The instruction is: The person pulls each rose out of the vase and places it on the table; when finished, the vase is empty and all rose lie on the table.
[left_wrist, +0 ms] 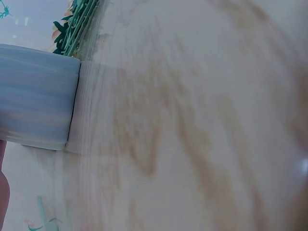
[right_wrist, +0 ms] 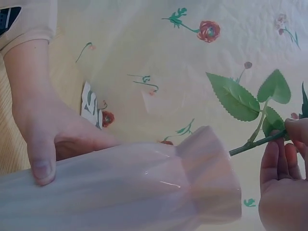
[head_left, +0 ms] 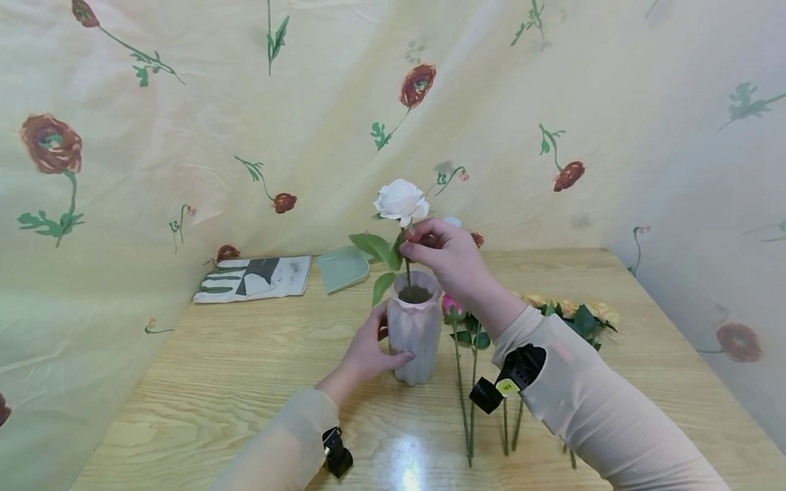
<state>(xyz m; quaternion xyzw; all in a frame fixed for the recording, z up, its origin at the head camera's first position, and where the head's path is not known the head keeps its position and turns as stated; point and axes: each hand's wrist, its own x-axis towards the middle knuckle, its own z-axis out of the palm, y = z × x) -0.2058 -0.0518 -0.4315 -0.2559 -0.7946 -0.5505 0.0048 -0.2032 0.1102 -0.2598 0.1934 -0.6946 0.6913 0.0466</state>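
A pale pink ribbed vase stands upright on the wooden table. My left hand grips its side, thumb across the front. A white rose on a green stem stands in the vase mouth. My right hand pinches the stem just under the bloom. In the right wrist view the vase lies across the frame, the left hand holds it, and the right hand's fingers pinch the leafy stem. The left wrist view shows the vase's base on the table.
Several more flowers lie on the table to the right of the vase: a pink one and yellow ones, stems pointing toward me. A printed glove and a green dustpan-like tray lie at the back. Flowered cloth hangs behind.
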